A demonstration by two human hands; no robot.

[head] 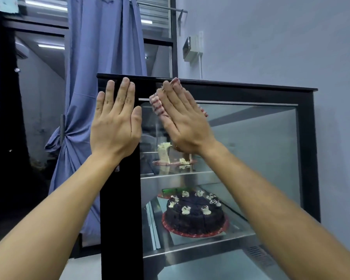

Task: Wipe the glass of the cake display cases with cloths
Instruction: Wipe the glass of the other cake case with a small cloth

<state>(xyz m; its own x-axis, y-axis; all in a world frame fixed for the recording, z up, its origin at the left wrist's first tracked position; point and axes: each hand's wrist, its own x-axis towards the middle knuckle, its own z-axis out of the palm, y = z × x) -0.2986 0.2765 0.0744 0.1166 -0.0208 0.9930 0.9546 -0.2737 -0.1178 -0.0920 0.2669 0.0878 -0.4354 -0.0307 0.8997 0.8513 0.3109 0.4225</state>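
With flat, straight fingers the right hand (pixel 187 120) presses the cloth (pixel 159 107) on the glass (pixel 251 142) top corner, the left hand (pixel 115 120) flat on the frame (pixel 119 199); most glass seems left.

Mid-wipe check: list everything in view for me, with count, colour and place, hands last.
display case: one, black frame, centre-right against the wall
cloth: one, red-and-white, on the upper left glass under the right hand
chocolate cake: one, dark, white dollops, lower shelf
cut cake: one, cream, middle shelf
curtain: one, blue, tied, behind the case
wall box: one, white, upper wall
left hand: flat on the black frame
right hand: flat, pressing the cloth
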